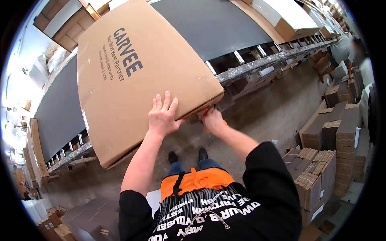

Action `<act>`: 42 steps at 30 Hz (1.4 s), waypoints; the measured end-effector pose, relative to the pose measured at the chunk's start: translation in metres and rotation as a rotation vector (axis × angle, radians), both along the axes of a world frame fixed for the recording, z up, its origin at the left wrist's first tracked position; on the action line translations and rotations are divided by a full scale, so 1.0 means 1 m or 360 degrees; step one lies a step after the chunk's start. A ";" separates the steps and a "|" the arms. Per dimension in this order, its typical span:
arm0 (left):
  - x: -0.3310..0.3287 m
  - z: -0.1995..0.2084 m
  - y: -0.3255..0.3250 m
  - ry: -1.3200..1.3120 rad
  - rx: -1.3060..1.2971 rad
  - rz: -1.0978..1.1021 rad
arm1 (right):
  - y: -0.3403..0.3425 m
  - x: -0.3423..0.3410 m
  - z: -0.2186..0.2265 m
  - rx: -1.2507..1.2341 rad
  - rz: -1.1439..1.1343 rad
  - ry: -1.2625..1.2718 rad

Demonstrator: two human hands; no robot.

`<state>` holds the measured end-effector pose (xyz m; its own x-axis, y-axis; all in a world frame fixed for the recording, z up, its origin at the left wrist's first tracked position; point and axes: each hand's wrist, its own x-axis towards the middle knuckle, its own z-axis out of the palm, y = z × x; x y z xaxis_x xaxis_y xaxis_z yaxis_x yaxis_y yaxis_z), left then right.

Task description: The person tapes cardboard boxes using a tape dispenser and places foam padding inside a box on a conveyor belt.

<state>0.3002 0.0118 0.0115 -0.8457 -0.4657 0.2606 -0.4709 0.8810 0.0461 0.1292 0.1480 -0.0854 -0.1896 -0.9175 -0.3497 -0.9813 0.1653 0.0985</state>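
Left hand (162, 116) lies flat, fingers (165, 100) spread wide on one large flat brown cardboard box (136, 72). Right hand (212, 120) curls around something orange at the box's near corner, overhanging the grey conveyor belt's (217, 24) edge.

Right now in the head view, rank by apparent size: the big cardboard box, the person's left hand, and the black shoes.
1. cardboard box
2. left hand
3. black shoes, though they are farther from the camera, so true size against the hand is unsure.

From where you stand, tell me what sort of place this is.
Most likely a packing or shipping warehouse. A long conveyor belt on rollers carries a big cardboard box, which the left hand rests on, and stacks of flat cartons line the concrete floor.
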 end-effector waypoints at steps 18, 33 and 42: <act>0.344 0.001 -0.062 -0.0111 0.0067 -0.0119 | 0.090 0.195 0.108 -0.0346 -0.0901 -0.0352; 0.355 -0.016 -0.072 0.0543 0.0447 -0.0111 | -0.146 0.360 0.219 0.0004 -0.0183 -0.0289; 0.358 -0.008 -0.068 0.0266 0.0236 -0.0114 | -0.077 0.390 0.160 0.0252 -0.0280 -0.0309</act>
